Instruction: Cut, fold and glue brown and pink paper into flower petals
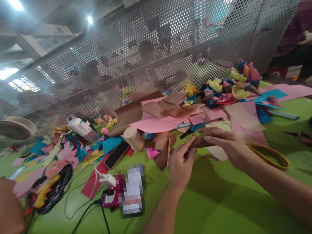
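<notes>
Between my two hands is a piece of brown paper, held just above the green table. My left hand pinches its left end with thumb and index finger. My right hand bends over the other end, its fingers closed on the paper and partly hiding it. A pencil stands out beside my left hand, over brown scraps. Close to my right wrist lies a yellow loop. Pink sheets and more brown paper are heaped just beyond my fingers.
A blurred phone, a purple power strip with cables and a dark phone lie left on the green table. A tape roll stands behind. Scissors lie right. Another person's arm is far left.
</notes>
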Motion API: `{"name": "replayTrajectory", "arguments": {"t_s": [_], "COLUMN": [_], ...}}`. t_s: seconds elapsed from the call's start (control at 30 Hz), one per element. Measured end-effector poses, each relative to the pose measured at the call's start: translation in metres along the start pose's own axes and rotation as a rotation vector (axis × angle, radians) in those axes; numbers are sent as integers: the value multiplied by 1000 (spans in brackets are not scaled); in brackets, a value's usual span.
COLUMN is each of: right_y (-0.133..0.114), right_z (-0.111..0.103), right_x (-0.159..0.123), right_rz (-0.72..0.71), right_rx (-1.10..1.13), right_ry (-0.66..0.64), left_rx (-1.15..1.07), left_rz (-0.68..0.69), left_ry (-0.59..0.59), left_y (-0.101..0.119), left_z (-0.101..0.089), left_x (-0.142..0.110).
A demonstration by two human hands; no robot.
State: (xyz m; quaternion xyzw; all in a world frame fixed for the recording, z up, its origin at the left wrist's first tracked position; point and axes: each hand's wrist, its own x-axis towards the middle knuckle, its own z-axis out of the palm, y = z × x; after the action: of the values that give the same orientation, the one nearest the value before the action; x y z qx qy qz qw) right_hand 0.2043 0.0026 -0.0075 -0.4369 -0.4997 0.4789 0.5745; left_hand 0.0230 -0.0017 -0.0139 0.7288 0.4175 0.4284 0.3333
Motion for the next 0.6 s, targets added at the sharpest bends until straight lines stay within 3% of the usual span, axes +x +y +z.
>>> {"name": "replayTrajectory", "arguments": {"t_s": [0.1, 0.33, 0.43, 0.6], "right_y": [0, -4, -3, 1], "right_z": [-1, 1, 3, 3], "right_x": [-1, -3, -3, -3], "right_rz": [-36, -190, -189, -164], "right_rx": [-88, -380, -418, -398], "right_ry": [-34, -120, -173, -139], "left_rx": [-45, 82, -3, -120], "left_rz": [-43, -65, -119, -187], "left_ry": [-31, -96, -182, -211], "left_y": [3, 5, 2, 0], "left_z": [-3, -10, -9, -6], "left_x": [0, 1, 1, 2]}}
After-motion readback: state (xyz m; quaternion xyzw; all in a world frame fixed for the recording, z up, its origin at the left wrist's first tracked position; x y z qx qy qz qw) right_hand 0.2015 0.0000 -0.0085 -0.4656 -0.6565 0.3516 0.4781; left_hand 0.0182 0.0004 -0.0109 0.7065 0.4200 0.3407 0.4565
